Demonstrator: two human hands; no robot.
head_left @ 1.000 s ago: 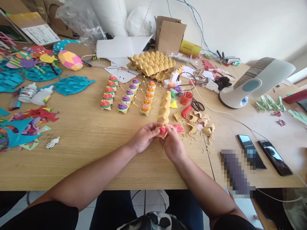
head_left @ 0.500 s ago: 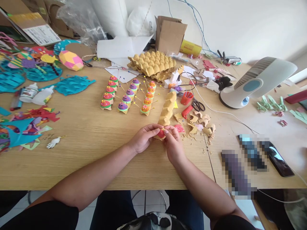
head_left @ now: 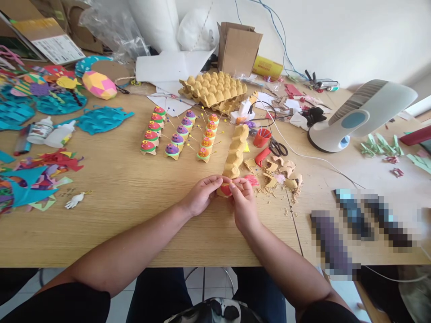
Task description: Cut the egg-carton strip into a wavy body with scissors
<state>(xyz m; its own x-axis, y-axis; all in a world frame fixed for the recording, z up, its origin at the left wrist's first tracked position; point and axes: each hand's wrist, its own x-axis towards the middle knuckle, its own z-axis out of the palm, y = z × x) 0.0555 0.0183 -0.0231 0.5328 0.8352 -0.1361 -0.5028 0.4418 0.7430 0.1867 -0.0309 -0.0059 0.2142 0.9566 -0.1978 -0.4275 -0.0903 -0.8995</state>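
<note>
Both hands hold a strip of yellow egg carton (head_left: 235, 154) by its near end, just above the table. A smooth red patch (head_left: 226, 190), perhaps clay, covers the nearest bump. My left hand (head_left: 202, 194) is closed on the left side of that end, thumb and fingertips at the patch. From the right, my right hand (head_left: 244, 202) pinches the same end, its thumb pressed on the red. Three decorated egg-carton caterpillars stand further off: a red one (head_left: 154, 133), a purple one (head_left: 182, 132) and an orange one (head_left: 208, 138), with ball-headed pins in them.
Carton scraps (head_left: 284, 170), black-handled scissors (head_left: 278, 147) and a red cup (head_left: 262, 137) lie right of the strip. A white fan (head_left: 360, 114) stands further right. Stacked egg trays (head_left: 215, 89) sit at the back. Glue bottles (head_left: 40, 130) and blue paper crafts (head_left: 101, 119) are left.
My fingers shift slightly at the strip's near end, and more of the red patch shows. The strip's far end rises slightly in view and moves a little to the right.
</note>
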